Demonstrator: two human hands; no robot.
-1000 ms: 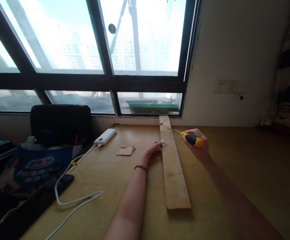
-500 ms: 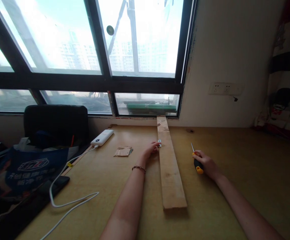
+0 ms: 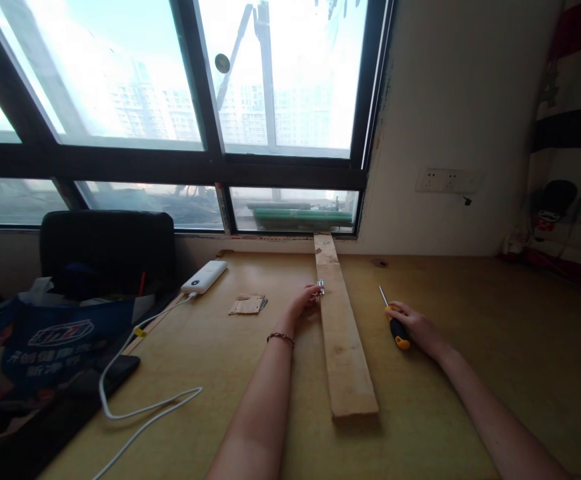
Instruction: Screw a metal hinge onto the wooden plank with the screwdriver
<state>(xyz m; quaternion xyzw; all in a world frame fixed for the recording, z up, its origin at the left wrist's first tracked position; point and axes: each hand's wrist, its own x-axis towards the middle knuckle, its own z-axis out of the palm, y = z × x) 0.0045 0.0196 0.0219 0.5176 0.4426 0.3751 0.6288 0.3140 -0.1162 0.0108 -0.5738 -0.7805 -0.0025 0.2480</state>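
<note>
A long wooden plank [image 3: 346, 353] lies lengthwise on the table, its far end at the window sill. At its left edge, my left hand [image 3: 304, 301] is closed on a small shiny metal hinge [image 3: 321, 287], pressing it against the board. Fingers cover part of the hinge. To the right of the plank, my right hand [image 3: 419, 328] grips a screwdriver [image 3: 399, 333] by its black and yellow handle. The screwdriver's metal shaft points away and slightly left, apart from the board.
Left of my left hand lies a piece of brown cardboard [image 3: 247, 305] with small metal bits beside it. A white power bank [image 3: 204, 277] with a white cable [image 3: 156, 412] sits farther left. Beyond the table's left edge are a black chair [image 3: 107, 243] and a blue bag [image 3: 60, 347].
The screwdriver has turned slightly, its tip swinging a little to the left. The plank's near end appears slightly farther right. My left hand stays at the hinge.
</note>
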